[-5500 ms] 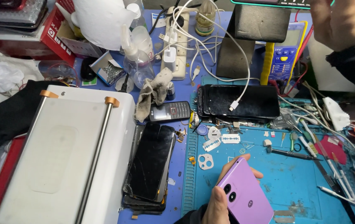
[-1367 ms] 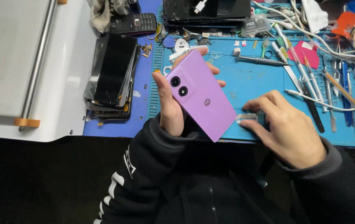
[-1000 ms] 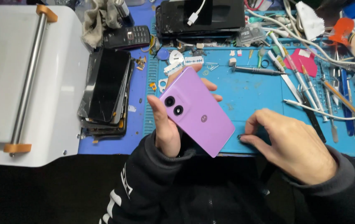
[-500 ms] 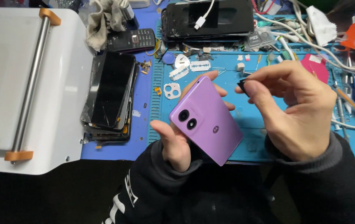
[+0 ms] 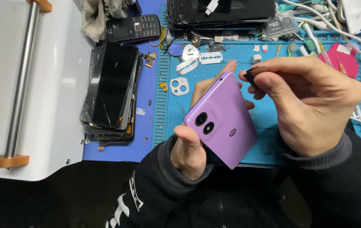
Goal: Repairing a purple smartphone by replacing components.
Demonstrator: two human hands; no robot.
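My left hand (image 5: 191,154) grips a purple phone (image 5: 222,120) by its edges, back side up, with two camera lenses showing, over the blue work mat (image 5: 273,122). My right hand (image 5: 311,101) is to its right, with thumb and forefinger pinched on a small dark piece (image 5: 252,77) close to the phone's upper right corner. The rest of the small piece is hidden by the fingers.
A stack of cracked phone screens (image 5: 111,90) lies to the left beside a white machine (image 5: 24,84) with a metal roller. A black keypad phone (image 5: 134,27), razor blades (image 5: 199,61), a white camera frame (image 5: 179,86), tools and cables crowd the mat's far side.
My right hand left the mat with a small dark piece pinched in its fingers and rose to the phone's top corner. The left hand turned the phone more upright.
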